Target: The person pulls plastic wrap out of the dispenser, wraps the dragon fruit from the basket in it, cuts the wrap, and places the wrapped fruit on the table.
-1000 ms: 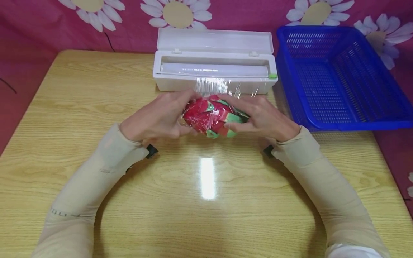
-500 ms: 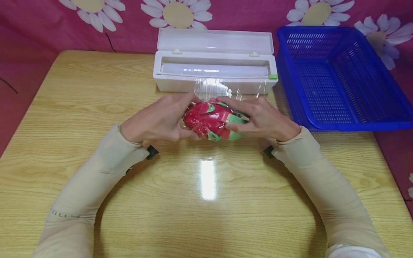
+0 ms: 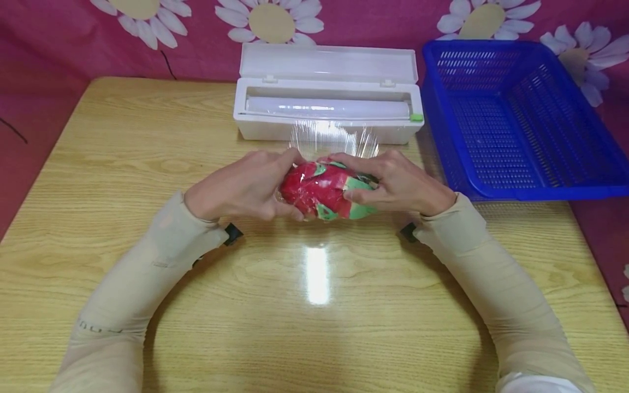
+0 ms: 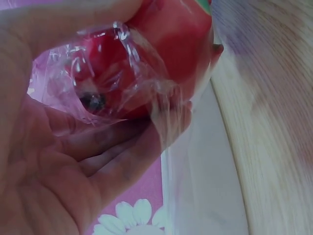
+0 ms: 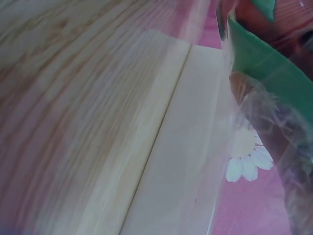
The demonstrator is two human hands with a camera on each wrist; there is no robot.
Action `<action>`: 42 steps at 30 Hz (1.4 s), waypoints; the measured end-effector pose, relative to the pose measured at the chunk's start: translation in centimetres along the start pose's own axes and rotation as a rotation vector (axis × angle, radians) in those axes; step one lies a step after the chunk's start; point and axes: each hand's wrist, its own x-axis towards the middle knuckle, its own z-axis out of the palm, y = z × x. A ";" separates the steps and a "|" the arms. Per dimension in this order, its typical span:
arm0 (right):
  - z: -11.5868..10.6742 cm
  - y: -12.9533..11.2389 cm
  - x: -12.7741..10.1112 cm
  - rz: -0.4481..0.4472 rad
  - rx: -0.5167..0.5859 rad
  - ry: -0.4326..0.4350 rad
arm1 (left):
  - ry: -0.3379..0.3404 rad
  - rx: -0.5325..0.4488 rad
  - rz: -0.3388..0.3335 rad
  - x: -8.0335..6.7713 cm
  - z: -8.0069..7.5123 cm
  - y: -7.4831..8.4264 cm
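A red dragon fruit with green scale tips is held in the air between both hands, partly covered in clear cling film. My left hand grips its left end, thumb on the near side and fingers behind. At the green end, my right hand holds it the same way. Stretched film runs from the fruit back to the white cling film box, whose lid stands raised over the roll. In the left wrist view, crumpled film bunches round the fruit's end and over the fingers.
To the right of the box stands a blue plastic basket. A green slider sits at the box's right front edge. The wooden table ends at a pink flowered cloth behind.
Both hands have drawn the dragon fruit slightly nearer to me, away from the box. The stretched film between fruit and box shows longer and wider.
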 end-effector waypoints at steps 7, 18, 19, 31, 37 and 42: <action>0.0 0.0 0.0 0.022 0.042 -0.035 | -0.037 0.031 -0.019 0.0 0.1 0.2; 0.3 0.4 0.2 0.089 0.105 -0.088 | -0.077 0.043 -0.009 0.0 0.2 0.2; 0.3 0.4 0.2 0.103 0.114 -0.100 | -0.079 0.042 -0.007 0.0 0.3 0.2; 0.5 0.6 0.0 0.206 0.150 -0.163 | -0.079 0.092 0.004 0.1 0.4 0.3; 0.5 0.5 0.2 0.245 0.143 -0.191 | -0.111 0.070 0.018 0.1 0.3 0.4; 0.5 0.5 0.2 0.283 0.161 -0.205 | -0.116 0.048 0.030 0.1 0.3 0.2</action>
